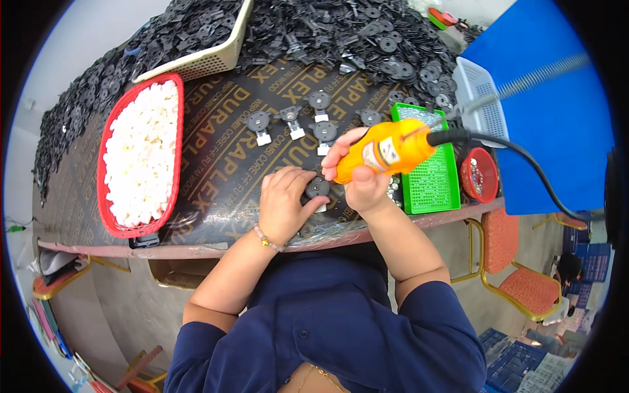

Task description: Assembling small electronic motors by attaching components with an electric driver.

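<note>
My right hand (367, 190) is wrapped round an orange electric screwdriver (409, 141), its front end pointing left and down. A black cable (524, 147) runs from the back of the screwdriver. On the table near its front edge, my left hand (283, 196) grips a round black plastic part (318, 188) between thumb and fingers. A bit of white shows at that part's lower edge. The screwdriver's tip is close above the part; whether it touches is hidden by my right fingers. Just beyond lie several similar black parts with white blocks, one of them a black wheel-shaped part (325, 131).
On the left stands a red basket (178, 157) of small white pieces. Black plastic parts (367, 39) are heaped along the back, around a cream basket (223, 56). To the right are a green tray (449, 190), a red bowl (488, 190) of small metal pieces, a white basket (481, 92) and a coil spring (544, 72).
</note>
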A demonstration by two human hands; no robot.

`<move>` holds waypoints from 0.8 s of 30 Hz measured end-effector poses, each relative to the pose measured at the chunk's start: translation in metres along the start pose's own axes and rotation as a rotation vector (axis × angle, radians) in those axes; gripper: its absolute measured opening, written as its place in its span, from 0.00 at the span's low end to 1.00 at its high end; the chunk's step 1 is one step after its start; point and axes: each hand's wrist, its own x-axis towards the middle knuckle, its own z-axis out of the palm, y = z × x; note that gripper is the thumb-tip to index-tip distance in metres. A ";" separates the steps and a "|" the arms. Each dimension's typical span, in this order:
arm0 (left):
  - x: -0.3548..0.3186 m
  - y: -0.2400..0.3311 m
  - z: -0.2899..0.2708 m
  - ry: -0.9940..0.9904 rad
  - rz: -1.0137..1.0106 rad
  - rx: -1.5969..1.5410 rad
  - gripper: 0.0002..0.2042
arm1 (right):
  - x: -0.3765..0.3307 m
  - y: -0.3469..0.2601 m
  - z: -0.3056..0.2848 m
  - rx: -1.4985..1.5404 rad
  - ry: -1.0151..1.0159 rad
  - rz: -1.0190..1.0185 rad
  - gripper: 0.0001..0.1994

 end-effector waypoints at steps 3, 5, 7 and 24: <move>-0.003 0.002 -0.001 0.010 -0.013 0.032 0.23 | 0.008 -0.021 -0.019 0.062 0.060 -0.037 0.38; -0.003 0.002 0.000 0.011 0.007 0.040 0.23 | 0.013 -0.041 -0.052 0.037 0.130 -0.158 0.37; -0.002 0.005 0.001 0.000 0.011 0.043 0.23 | 0.014 -0.060 -0.090 -0.170 0.271 -0.285 0.36; 0.003 0.015 0.003 -0.048 0.041 0.081 0.30 | -0.010 -0.063 -0.182 -0.511 0.534 -0.292 0.35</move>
